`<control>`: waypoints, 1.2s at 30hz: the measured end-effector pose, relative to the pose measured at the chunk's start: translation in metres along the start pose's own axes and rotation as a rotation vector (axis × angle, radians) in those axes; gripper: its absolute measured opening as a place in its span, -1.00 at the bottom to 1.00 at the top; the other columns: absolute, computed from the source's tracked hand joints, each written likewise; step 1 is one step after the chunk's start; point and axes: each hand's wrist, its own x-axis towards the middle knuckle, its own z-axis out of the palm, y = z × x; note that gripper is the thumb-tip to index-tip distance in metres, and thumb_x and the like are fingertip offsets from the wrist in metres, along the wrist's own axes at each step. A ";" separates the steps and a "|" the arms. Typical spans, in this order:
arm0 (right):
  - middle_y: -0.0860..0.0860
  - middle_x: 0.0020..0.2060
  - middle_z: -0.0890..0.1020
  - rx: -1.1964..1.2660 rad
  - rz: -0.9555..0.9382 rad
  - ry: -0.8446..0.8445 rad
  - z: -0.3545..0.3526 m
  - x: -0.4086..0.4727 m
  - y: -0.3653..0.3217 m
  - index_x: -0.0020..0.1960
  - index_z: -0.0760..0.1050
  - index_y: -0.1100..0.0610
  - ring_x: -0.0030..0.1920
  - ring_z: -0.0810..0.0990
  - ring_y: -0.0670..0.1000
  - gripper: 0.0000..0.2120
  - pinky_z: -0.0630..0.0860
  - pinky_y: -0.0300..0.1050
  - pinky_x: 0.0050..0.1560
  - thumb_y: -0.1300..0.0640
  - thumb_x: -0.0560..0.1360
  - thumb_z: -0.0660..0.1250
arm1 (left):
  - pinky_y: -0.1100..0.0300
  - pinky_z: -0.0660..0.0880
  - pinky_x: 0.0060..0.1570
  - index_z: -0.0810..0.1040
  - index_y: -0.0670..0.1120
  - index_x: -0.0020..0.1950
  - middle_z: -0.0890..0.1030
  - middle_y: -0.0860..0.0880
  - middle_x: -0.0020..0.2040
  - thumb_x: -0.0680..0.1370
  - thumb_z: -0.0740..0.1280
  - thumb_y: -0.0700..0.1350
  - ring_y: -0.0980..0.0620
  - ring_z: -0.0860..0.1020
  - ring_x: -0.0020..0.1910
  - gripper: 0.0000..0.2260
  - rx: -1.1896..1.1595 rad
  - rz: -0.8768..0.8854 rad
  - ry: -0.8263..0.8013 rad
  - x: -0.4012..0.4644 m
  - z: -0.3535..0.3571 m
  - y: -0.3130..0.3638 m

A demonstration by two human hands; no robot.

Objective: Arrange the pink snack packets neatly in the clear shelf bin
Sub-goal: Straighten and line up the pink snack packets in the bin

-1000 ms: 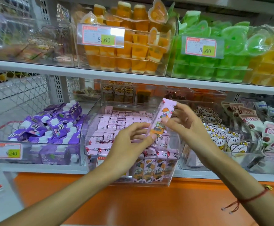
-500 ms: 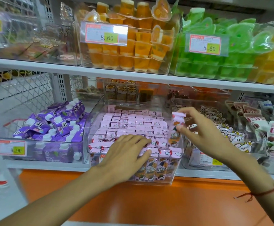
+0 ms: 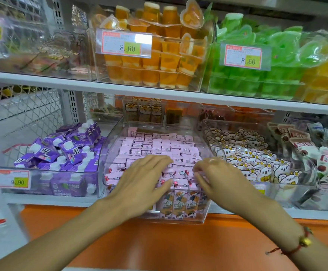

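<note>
Head view: left hand (image 3: pixel 139 184) lies flat, fingers straight, on glossy pink packets (image 3: pixel 159 145) in clear bin (image 3: pixel 206 212); right hand (image 3: pixel 218 178) fingers curl, apparently pinching one.

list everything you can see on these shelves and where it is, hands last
pink snack packets: many, pink, rows in the middle bin
clear shelf bin: one, clear, lower shelf centre
purple cartons: many, purple with white caps, bin to the left
bear packets: many, white and yellow, bin to the right
orange jelly cups: many, orange, upper shelf centre
green jelly cups: many, green, upper shelf right
price tags: several, red and yellow, on bin fronts
left hand: one, fingers flat on the front packets
right hand: one, fingers curled, touching front packets; red string bracelet on wrist
</note>
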 end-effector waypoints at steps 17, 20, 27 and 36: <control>-0.18 -0.17 0.43 0.383 -0.104 -0.093 0.033 0.049 -0.035 0.21 0.53 0.02 -0.21 0.36 -0.16 -0.76 0.29 -0.20 -0.17 0.07 0.58 0.23 | 0.30 0.22 0.27 0.26 0.23 0.44 0.33 0.25 0.37 0.62 0.07 0.13 0.23 0.27 0.34 -0.62 0.091 0.058 -0.068 -0.030 -0.027 -0.024; -0.11 -0.14 0.63 0.420 -0.052 -0.082 0.030 0.053 -0.031 0.12 0.62 0.06 -0.20 0.50 -0.19 -0.79 0.44 -0.26 -0.14 0.04 0.53 0.33 | 0.26 0.26 0.25 0.17 0.26 0.47 0.27 0.25 0.41 0.61 0.07 0.16 0.23 0.23 0.38 -0.59 0.084 0.051 -0.109 -0.034 -0.029 -0.027; -0.04 -0.19 0.71 0.500 0.048 -0.052 0.028 0.053 -0.029 -0.05 0.69 0.10 -0.23 0.60 -0.17 -0.87 0.52 -0.31 -0.13 0.09 0.49 0.39 | 0.27 0.25 0.30 0.27 0.26 0.42 0.20 0.27 0.45 0.60 0.07 0.18 0.24 0.17 0.41 -0.63 0.103 0.031 -0.069 -0.046 -0.041 -0.026; -0.11 -0.11 0.58 0.553 0.010 0.052 0.026 0.066 -0.053 0.11 0.61 0.02 -0.11 0.53 -0.10 -0.78 0.46 -0.19 -0.14 -0.02 0.52 0.33 | 0.17 0.49 -0.14 0.45 0.23 0.20 0.49 0.32 0.06 0.47 0.40 -0.01 0.36 0.48 -0.02 -0.66 -0.112 -0.261 0.316 -0.064 -0.061 -0.053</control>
